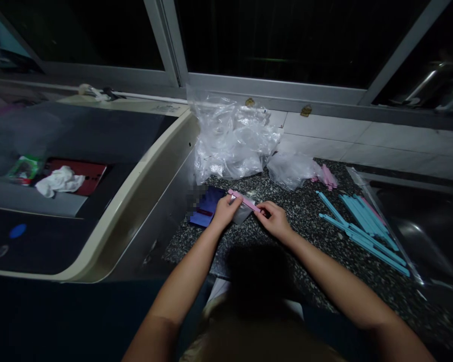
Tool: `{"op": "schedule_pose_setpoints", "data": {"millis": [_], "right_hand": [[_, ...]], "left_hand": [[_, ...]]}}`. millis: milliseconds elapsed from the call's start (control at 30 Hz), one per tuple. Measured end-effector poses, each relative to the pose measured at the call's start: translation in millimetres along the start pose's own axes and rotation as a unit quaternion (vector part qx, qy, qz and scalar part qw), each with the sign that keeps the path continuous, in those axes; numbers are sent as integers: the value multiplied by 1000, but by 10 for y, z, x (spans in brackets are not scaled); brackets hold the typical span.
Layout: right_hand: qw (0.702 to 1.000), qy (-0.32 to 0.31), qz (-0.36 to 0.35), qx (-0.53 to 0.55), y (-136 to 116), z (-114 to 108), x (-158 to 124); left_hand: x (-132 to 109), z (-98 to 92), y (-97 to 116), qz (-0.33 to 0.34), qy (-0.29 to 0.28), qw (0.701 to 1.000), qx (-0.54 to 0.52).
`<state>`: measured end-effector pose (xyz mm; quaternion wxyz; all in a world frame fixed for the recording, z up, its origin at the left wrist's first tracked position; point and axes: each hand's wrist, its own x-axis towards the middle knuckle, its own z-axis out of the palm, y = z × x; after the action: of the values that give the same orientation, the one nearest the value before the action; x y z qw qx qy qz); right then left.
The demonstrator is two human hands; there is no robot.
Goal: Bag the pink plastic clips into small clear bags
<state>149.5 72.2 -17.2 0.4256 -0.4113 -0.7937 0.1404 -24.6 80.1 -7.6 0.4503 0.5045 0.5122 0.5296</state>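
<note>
A slim pink plastic strip [245, 199] is stretched between my two hands over the dark speckled counter. My left hand [225, 210] pinches it near its left end, and the fingers of my right hand [274, 219] are closed on the right end. Just below the strip, a small clear plastic bag [243, 215] shows between the hands; I cannot tell which hand touches it. Beside my left hand lies a dark blue packet or box [211, 202]. Light blue strips [366, 223] of a similar shape lie in a loose pile off to the right.
Crumpled clear plastic bags [234, 143] are heaped against the tiled wall. A smaller bag [294, 168] sits by several pink strips [327, 177]. At the right is a metal sink [419, 231]. A washing machine [132, 186] on the left carries a white cloth [62, 181].
</note>
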Motion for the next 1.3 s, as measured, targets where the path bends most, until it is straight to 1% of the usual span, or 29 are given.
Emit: {"op": "schedule_pose_setpoints", "data": {"millis": [233, 300, 367, 433, 467, 567, 633, 700, 800, 933, 1133, 1300], "right_hand": [[1000, -5, 20, 7, -28, -136, -82], [998, -5, 52, 22, -30, -183, -85], [994, 0, 103, 46, -27, -230, -70], [983, -9, 164, 82, -24, -270, -40], [975, -23, 194, 104, -26, -284, -23], [943, -93, 261, 183, -50, -301, 14], [920, -140, 283, 231, -80, -293, 19], [904, -172, 295, 258, -114, -275, 7], [893, -178, 312, 271, -153, -246, -21], [887, -156, 335, 278, -171, -218, -53], [884, -124, 350, 283, -174, -184, -92], [875, -139, 360, 292, -195, -179, -91]], "left_hand": [[-23, 54, -51, -44, -52, 996, -56], [-28, 64, -65, -56, -68, 993, -75], [-41, 73, -60, -68, -93, 990, -84], [-61, 79, -39, -73, -122, 986, -84], [-71, 82, -27, -73, -136, 985, -81], [-94, 90, -9, -70, -171, 980, -66], [-97, 95, -16, -65, -190, 978, -55], [-94, 100, -28, -58, -201, 977, -45], [-91, 106, -26, -49, -217, 974, -33], [-99, 108, 8, -35, -224, 974, -24], [-108, 106, 27, -20, -168, 985, -45], [-115, 117, 44, -19, -169, 984, -56]]}}
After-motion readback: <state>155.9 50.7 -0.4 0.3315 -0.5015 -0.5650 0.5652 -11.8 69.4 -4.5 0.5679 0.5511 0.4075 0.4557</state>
